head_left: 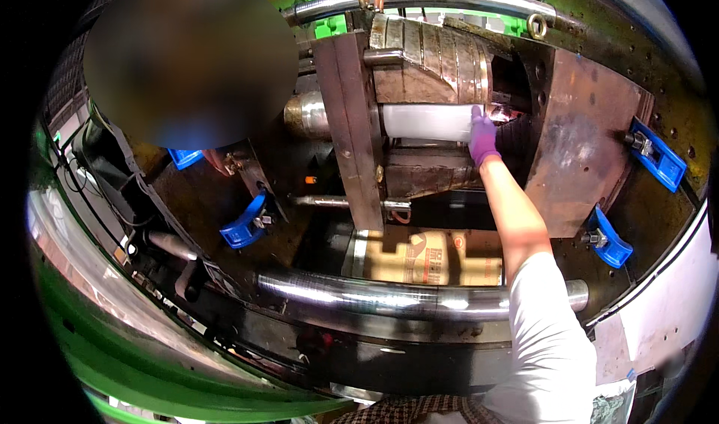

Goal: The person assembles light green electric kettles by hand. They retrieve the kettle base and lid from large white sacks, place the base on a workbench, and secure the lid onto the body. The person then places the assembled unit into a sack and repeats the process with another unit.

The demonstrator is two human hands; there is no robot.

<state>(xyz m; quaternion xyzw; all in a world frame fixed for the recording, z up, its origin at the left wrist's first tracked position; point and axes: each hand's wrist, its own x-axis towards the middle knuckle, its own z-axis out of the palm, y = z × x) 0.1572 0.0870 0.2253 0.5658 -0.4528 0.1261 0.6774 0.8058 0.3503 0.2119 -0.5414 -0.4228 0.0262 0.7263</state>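
In the head view, we see our right hand (483, 137), in a purple glove, at the right end of a white cylinder (427, 122). One finger lies against the white surface; the others are partly hidden, so we cannot tell whether they pinch the cylinder or merely touch it. The cylinder lies level, its left end at the right edge of an upright steel plate (346, 124), just below the lower edge of a ribbed metal block (427, 57). Below the cylinder, we see tan printed packaging (472, 270) behind a polished bar (419, 298). At right, a brown steel block (573, 147) has one blue clamp (659, 158) beside its right edge and another blue clamp (610, 238) near its lower right corner.
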